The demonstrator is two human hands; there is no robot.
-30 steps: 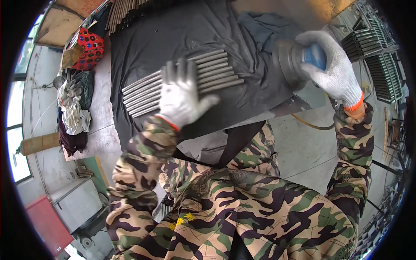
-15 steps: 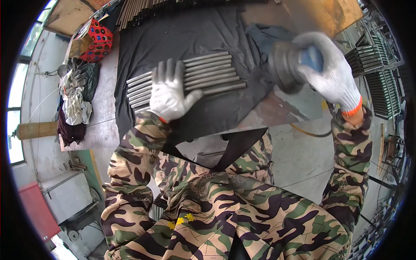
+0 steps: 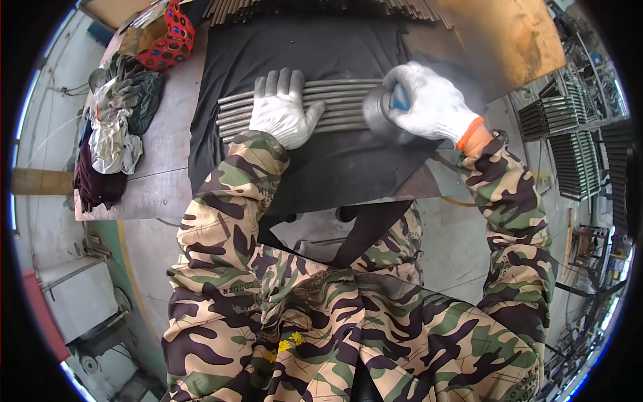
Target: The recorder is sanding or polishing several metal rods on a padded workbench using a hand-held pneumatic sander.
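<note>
Your right hand (image 3: 429, 104) hid most of the grinder (image 3: 383, 115); your left hand (image 3: 284, 107) covered the rods' (image 3: 341, 100) middle.

Grey metal bench (image 3: 157, 151) covered across its middle by a black mat (image 3: 335, 161). A row of grey metal rods (image 3: 341, 100) lies side by side on the mat. A heap of rags and gloves (image 3: 114, 127) rests on the bare metal at the left; a red patterned cloth (image 3: 167, 40) lies at the far left corner.

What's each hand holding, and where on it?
Right hand grips a power grinder around its body. Left hand holds nothing; it lies flat on the row of metal rods.
</note>
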